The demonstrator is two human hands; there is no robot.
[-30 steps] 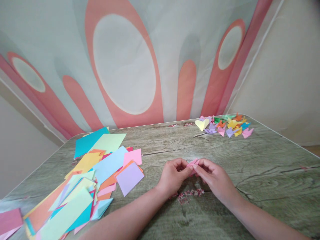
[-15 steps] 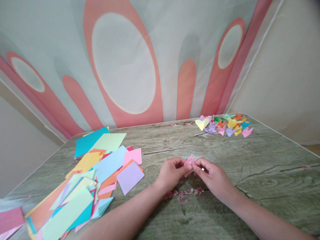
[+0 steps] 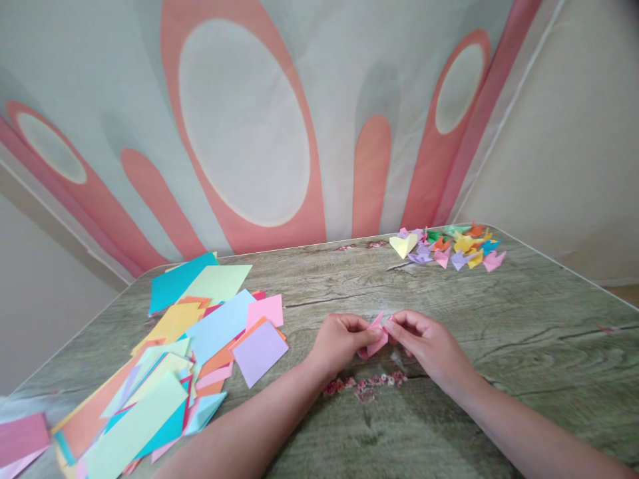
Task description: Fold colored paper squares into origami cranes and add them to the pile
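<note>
A small folded pink paper (image 3: 378, 338) is held up between my two hands, over the middle of the table. My left hand (image 3: 343, 342) pinches its left side between thumb and fingers. At the paper's upper right, my right hand (image 3: 422, 336) has its thumb and fingertips closed on the edge. One pointed tip of the paper sticks up between the hands. The fingers hide part of the folds.
Loose coloured paper sheets (image 3: 214, 329) spread over the table's left side. Several small folded paper figures (image 3: 442, 249) and a pale yellow paper heart (image 3: 403, 245) sit at the back right. The wood-patterned tabletop (image 3: 529, 352) meets a patterned backdrop (image 3: 339, 166) behind.
The pink paper has turned, showing a broader face and one raised tip instead of several points. My right hand has shifted slightly, with its fingers at the paper's upper right.
</note>
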